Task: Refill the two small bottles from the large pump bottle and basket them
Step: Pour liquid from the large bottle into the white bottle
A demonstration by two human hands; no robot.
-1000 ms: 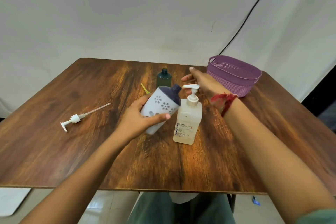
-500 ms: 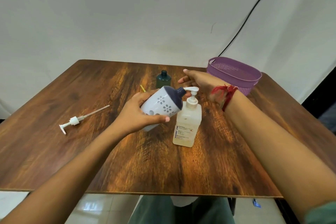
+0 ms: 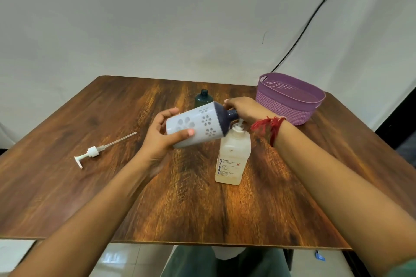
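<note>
Bottles sit near the middle of the counter (image 3: pixel 67 198). Far left, a loose pump (image 3: pixel 90 153) lies flat on the wood, with its thin tube pointing right. Next comes the left hand (image 3: pixel 157 139). Its fingers and thumb wrap round the bottom of the white bottle (image 3: pixel 195 125), which has flowers on it and a dark top. That bottle is up in the air, tipped on its side, and its neck points right. Behind it a green bottle (image 3: pixel 203 99) stands upright with no cap. Just to the right, the pump bottle (image 3: pixel 234 159) stands on the counter, under the white bottle's neck. The right hand (image 3: pixel 245 108) is curled over the pump top and hides it. I cannot tell if it grips or only presses. A red thread (image 3: pixel 269 126) is tied round that wrist. Far right, near the back corner, stands the purple basket (image 3: pixel 290 110).
</note>
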